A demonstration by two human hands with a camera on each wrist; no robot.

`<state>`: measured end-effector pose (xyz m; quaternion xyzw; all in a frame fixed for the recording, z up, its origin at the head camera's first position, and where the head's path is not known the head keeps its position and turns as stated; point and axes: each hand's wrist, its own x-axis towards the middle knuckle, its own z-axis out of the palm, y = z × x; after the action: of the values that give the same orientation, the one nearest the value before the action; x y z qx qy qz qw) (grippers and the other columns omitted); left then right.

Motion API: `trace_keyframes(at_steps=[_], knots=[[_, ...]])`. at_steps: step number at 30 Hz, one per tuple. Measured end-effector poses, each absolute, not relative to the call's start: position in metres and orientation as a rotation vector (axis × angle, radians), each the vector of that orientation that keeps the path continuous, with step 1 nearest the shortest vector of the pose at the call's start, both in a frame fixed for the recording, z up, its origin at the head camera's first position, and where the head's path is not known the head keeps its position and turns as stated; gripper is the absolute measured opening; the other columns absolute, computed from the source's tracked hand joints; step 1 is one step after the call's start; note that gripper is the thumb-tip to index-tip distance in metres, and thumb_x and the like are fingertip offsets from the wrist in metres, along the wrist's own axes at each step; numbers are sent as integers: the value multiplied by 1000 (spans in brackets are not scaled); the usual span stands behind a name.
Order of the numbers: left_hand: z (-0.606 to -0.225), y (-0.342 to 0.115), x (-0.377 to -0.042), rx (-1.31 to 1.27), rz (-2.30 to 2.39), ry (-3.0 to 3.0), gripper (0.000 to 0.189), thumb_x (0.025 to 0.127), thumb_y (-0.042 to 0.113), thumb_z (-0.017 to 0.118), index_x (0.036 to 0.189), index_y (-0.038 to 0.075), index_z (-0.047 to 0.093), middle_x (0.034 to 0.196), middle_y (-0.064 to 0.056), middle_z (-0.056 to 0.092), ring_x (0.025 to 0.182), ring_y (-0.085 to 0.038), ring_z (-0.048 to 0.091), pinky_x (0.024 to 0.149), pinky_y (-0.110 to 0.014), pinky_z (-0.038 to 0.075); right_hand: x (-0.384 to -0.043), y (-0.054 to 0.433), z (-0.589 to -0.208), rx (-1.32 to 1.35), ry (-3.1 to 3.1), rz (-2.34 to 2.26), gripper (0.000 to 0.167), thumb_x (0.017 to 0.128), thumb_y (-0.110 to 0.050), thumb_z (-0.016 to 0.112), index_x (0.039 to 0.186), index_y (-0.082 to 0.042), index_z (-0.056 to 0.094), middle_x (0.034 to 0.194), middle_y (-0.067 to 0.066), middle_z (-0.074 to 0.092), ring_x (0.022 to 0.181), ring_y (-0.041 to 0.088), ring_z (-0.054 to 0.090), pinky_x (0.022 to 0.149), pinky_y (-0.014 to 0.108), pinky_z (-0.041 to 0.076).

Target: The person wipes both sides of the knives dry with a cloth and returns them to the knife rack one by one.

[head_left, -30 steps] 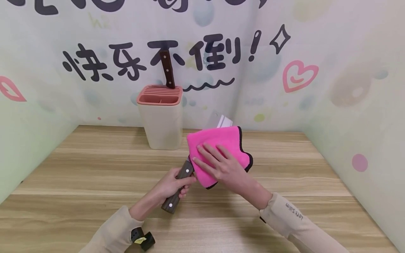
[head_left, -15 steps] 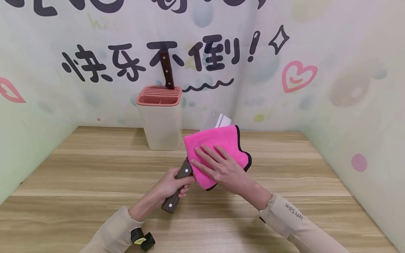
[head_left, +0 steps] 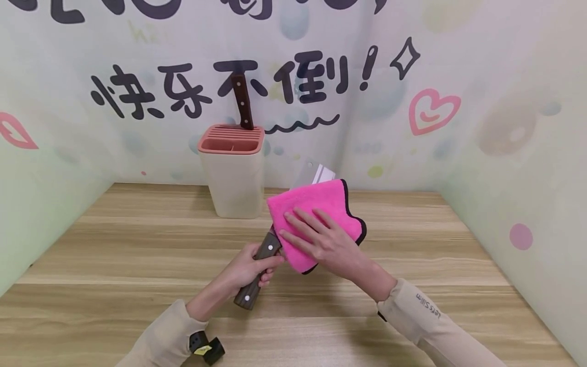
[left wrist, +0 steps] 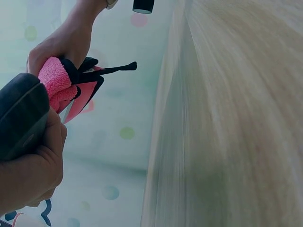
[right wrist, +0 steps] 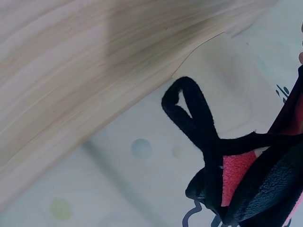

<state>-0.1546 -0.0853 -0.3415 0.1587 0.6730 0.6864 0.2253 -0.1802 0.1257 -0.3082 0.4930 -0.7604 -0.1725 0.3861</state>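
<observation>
In the head view my left hand (head_left: 245,267) grips the dark wooden handle (head_left: 247,296) of a cleaver, its thumb lying across the near side. The broad blade (head_left: 308,173) points up and away, with a hole and a pale stripe near its far end. A pink cloth (head_left: 316,196) with black edging covers most of the blade. On top of the cloth, my right hand (head_left: 332,247) lies with its fingers straight and slightly spread; its thumb is hidden. The right wrist view shows a black loop (right wrist: 191,106) hanging from the cloth's edging.
A cream knife holder (head_left: 234,183) with a pink slotted top stands at the table's back, left of the blade. Another knife's brown handle (head_left: 242,102) rises from its slots. Behind the wooden table (head_left: 137,285) hangs a printed backdrop (head_left: 390,142).
My right hand and the cloth make small shifts on the blade, which shows slightly more of its far end than a second ago. My left hand keeps its grip on the handle.
</observation>
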Motion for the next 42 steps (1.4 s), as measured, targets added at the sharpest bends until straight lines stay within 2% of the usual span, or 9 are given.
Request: trace_keyframes(at_steps=[6, 10, 14, 20, 34, 42], knots=[[-343, -86, -155, 464, 1906, 1851, 18, 88, 15, 55, 81, 4, 44, 54, 3, 40, 43, -4, 39, 41, -17, 36, -185, 131, -308, 1232, -1989, -366, 47, 80, -3, 58, 125, -16, 52, 133, 12, 42, 124, 27, 37, 100, 41, 33], [-344, -86, -155, 464, 1910, 1852, 17, 87, 15, 56, 82, 3, 44, 54, 3, 40, 43, -4, 39, 41, -17, 35, -189, 134, -308, 1212, -2017, -316, 50, 78, 1, 58, 126, -15, 51, 134, 13, 42, 124, 28, 37, 100, 41, 33], [-345, -86, -155, 487, 1906, 1864, 18, 87, 15, 56, 81, 3, 44, 53, 3, 41, 43, -4, 39, 41, -17, 36, -194, 139, -308, 1182, -2065, -251, 58, 74, 4, 64, 127, -14, 50, 133, 12, 43, 124, 28, 37, 98, 41, 36], [-346, -87, -154, 523, 1888, 1887, 19, 87, 14, 56, 80, 3, 43, 53, 3, 42, 42, -4, 40, 41, -17, 37, -204, 148, -308, 1117, -2086, -183, 60, 70, 4, 70, 125, -12, 52, 129, 14, 47, 121, 29, 41, 94, 40, 39], [-346, -87, -153, 531, 1872, 1899, 19, 87, 14, 56, 78, 3, 43, 53, 3, 41, 42, -4, 40, 40, -17, 37, -218, 166, -307, 1011, -2143, -33, 61, 68, 15, 63, 123, -7, 53, 129, 19, 46, 121, 34, 39, 96, 45, 37], [-345, -86, -153, 521, 1864, 1892, 18, 87, 13, 55, 81, 2, 43, 54, 2, 41, 42, -4, 40, 41, -17, 37, -220, 168, -308, 966, -2148, -47, 54, 71, 12, 63, 121, -6, 55, 127, 20, 47, 119, 34, 41, 94, 45, 38]])
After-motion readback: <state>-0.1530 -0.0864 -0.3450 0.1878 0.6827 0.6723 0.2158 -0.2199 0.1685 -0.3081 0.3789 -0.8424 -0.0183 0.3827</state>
